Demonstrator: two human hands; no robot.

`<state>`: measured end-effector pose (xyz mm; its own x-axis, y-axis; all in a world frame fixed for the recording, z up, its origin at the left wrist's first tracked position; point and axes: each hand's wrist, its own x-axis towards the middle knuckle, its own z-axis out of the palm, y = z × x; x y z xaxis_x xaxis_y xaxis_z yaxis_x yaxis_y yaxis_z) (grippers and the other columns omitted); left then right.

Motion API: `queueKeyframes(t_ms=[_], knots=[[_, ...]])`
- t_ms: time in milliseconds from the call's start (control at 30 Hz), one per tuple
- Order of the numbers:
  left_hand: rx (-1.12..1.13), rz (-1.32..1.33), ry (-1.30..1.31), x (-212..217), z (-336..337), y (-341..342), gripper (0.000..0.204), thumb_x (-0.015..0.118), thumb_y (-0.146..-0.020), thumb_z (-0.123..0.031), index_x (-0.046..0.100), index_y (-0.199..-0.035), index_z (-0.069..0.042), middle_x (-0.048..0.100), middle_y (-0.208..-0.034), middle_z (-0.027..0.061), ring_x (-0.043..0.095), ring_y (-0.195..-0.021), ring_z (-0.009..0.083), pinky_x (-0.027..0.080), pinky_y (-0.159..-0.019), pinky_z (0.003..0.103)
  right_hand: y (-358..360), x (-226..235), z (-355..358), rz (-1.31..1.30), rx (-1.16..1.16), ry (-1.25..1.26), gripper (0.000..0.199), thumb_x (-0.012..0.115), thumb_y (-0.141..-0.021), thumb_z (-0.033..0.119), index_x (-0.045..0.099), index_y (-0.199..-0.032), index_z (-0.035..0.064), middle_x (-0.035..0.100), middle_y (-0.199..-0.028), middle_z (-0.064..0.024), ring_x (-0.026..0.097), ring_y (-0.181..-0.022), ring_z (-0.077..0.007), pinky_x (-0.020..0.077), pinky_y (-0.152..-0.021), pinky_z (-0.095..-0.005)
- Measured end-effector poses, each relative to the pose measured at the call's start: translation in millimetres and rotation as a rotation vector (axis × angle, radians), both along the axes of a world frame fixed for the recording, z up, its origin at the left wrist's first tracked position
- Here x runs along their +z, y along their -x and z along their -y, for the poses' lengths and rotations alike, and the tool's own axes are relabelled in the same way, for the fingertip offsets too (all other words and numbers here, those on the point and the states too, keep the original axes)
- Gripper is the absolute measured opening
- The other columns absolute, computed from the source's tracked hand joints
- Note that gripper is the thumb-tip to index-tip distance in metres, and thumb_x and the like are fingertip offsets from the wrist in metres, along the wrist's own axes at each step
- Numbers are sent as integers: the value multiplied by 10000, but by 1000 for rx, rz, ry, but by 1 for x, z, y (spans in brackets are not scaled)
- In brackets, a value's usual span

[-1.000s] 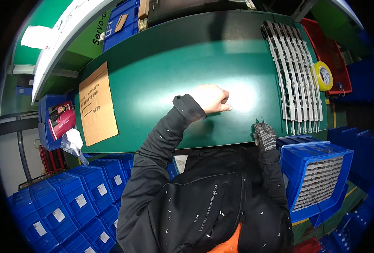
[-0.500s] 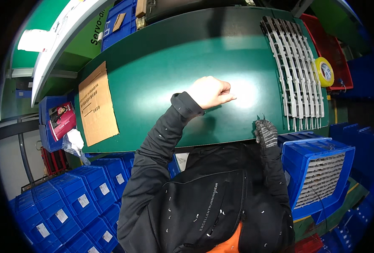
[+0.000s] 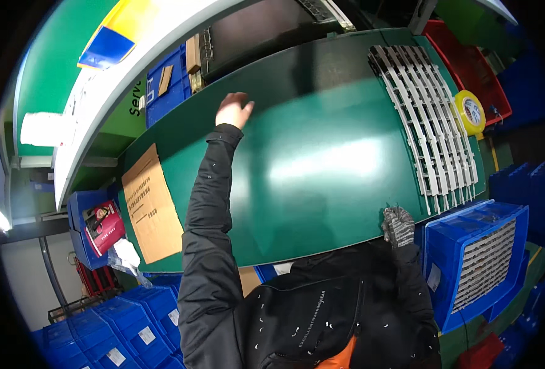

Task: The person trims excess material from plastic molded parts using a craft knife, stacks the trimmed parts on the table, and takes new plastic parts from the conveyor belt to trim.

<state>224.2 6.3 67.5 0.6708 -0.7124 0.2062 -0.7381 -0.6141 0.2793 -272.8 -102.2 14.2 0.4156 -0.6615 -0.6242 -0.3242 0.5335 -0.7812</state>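
Note:
My left hand (image 3: pixel 233 111), bare and in a black sleeve, reaches over the far left part of the green table (image 3: pixel 322 215). Its thumb stands apart from the fingers, and I see nothing held in it. My right hand (image 3: pixel 399 226) wears a grey striped glove and rests at the table's near edge, its fingers curled in. Small dark tips show beside those fingers, too small to name. Beyond the right hand lies a row of long pale slatted strips (image 3: pixel 429 123) with dark parts between them.
A cardboard sheet (image 3: pixel 155 215) with small dark pieces lies at the table's left. Yellow tape (image 3: pixel 469 112) and a red bin (image 3: pixel 469 67) sit at the right edge. A blue crate (image 3: pixel 438 270) of strips stands by my right arm. Blue crates (image 3: pixel 131 313) are stacked lower left.
My left hand has moved from the table's middle to the far left, and its thumb has spread from the fingers. The view has shifted; my right hand stays at the near edge.

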Motion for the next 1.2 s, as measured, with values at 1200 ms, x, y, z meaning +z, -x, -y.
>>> queueKeyframes(t_ms=[1200], knots=[[-144, 351, -18, -44, 292, -45, 348, 609, -762, -233, 575, -1098, -149, 659, -899, 94, 608, -874, 303, 475, -693, 442, -15, 39, 7, -236, 34, -52, 192, 608, -874, 174, 560, -721, 69, 530, -555, -20, 485, -453, -85, 377, -426, -254]])
